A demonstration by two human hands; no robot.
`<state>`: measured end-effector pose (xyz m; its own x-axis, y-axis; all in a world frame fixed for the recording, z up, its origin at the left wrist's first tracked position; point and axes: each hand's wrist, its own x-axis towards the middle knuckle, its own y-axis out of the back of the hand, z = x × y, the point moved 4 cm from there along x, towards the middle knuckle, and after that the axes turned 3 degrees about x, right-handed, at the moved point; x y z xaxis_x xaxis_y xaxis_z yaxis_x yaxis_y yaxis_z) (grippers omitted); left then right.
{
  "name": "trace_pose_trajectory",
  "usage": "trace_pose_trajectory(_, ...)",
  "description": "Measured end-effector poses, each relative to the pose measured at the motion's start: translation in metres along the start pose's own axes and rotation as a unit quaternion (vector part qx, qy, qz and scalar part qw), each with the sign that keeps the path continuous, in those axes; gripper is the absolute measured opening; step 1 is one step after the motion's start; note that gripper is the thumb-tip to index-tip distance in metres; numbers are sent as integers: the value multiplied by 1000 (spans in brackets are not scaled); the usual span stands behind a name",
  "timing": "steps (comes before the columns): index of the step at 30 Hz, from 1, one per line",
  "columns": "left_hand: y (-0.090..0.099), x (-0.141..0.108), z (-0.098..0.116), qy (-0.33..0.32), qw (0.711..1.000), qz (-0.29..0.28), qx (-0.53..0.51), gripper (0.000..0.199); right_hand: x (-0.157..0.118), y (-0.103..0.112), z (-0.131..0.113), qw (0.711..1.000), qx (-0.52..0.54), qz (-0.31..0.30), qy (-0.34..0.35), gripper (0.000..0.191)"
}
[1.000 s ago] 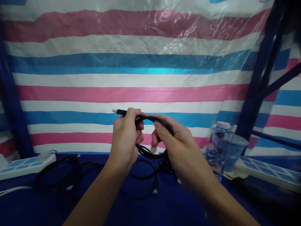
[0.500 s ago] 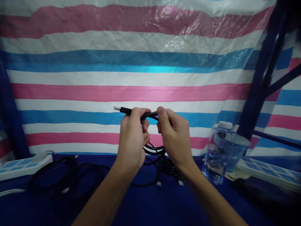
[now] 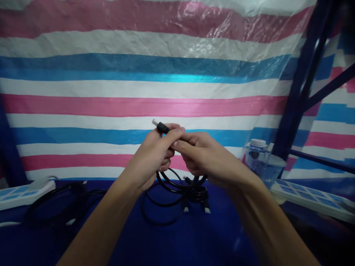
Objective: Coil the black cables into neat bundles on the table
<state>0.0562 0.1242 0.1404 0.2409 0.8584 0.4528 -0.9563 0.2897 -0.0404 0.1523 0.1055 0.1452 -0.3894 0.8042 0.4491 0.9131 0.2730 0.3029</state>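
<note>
A black cable with a metal-tipped plug [image 3: 163,128] is held up between my two hands in the head view. My left hand [image 3: 151,153] is closed round the cable just behind the plug, which points up and to the left. The fingertips of my right hand [image 3: 203,152] meet those of the left and pinch at the same cable; what lies between them is mostly hidden. Below, loops of black cable [image 3: 166,203] hang and lie on the blue tabletop [image 3: 155,245], with silver connector ends [image 3: 207,207] poking toward me.
On the left are more coiled black cables [image 3: 63,203] and a white power strip [image 3: 27,195]. To the right stand a clear bottle [image 3: 256,151] and a plastic cup [image 3: 270,168], beside another power strip [image 3: 313,197]. A striped plastic sheet [image 3: 138,107] hangs behind, with a dark blue post [image 3: 298,85] at right.
My right hand has turned and come in against the left fingers. The plug has swung to point more upward and shifted right; the arc of cable between the hands is now covered.
</note>
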Motion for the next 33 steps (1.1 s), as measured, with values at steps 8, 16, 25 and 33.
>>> trace_pose_trajectory(8, 46, 10, -10, -98, 922, 221, 303, 38, 0, 41, -3, 943, 140, 268, 137, 33)
trace_pose_trajectory(16, 21, 18, -47, 111, 991, -14, -69, 48, 13, 34, 27, 943, 197, 255, 87, 34)
trace_pose_trajectory(25, 3, 11, -30, 51, 995, 32, -78, 43, 19, 19, 37, 930, -128, 309, 153, 36)
trace_pose_trajectory(33, 16, 10, -32, 49, 986, 145, -65, 35, 10, 5, 15, 828, -530, 153, 96, 22)
